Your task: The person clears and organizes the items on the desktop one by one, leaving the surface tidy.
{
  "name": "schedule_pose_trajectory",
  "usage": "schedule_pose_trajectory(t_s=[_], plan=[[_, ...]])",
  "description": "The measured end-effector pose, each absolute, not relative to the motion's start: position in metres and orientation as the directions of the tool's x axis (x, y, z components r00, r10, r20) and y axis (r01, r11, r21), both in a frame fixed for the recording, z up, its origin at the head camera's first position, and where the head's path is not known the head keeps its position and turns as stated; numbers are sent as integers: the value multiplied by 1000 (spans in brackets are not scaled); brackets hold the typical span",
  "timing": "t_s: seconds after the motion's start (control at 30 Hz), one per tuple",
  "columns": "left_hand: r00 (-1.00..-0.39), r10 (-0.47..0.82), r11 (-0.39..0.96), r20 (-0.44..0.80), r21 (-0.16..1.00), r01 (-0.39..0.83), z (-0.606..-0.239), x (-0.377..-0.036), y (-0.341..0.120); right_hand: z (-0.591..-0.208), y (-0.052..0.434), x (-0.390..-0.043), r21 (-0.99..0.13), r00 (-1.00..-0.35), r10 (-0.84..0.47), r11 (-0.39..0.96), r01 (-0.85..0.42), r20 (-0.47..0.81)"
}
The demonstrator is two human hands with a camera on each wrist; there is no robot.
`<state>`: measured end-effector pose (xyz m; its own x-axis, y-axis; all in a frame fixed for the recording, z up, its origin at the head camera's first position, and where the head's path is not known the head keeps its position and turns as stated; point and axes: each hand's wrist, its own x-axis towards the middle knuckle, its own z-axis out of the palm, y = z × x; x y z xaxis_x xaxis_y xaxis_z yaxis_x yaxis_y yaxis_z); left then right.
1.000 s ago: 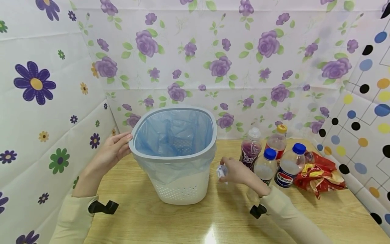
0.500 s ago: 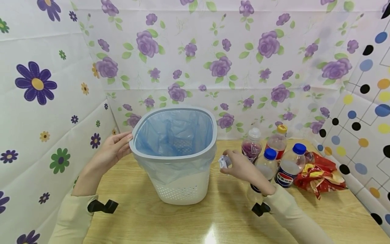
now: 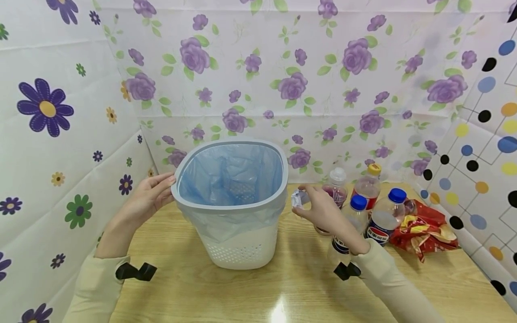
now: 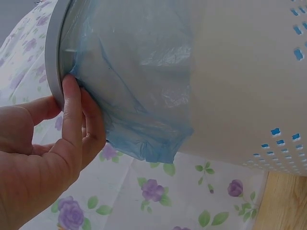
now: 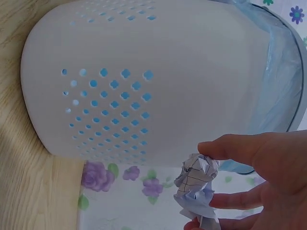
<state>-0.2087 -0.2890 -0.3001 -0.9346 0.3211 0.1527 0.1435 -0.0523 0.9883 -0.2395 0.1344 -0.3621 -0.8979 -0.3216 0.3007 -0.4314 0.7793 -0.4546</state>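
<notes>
Right hand (image 3: 323, 211): fingers pinch a crumpled paper ball (image 3: 298, 198), held above the desk (image 3: 282, 287) just right of the bin's rim.
Bin (image 3: 238, 251): white, blue-lined, upright, mouth up, lying left of the ball.
Left hand (image 3: 149, 199): fingers straight, touching the rim's left side.
Bottles (image 3: 383, 215): standing right.

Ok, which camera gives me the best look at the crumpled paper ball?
The right wrist view: the crumpled paper ball fills the foreground, pinched in the right hand, grid lines visible. The head view shows it small beside the bin rim. The left wrist view misses it.
</notes>
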Motion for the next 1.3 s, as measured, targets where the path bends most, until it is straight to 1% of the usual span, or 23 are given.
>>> schedule_pose_trajectory(t_s=[0.87,1.3], plan=[[-931,329,-46,158,987,151,-300,-208,-288,-338,139,-232,-463,-903,-292,783,-415,316],[-927,333,-60,171,985,161,-300,-207,-289,-324,141,-232,-500,-882,-311,734,-459,353]])
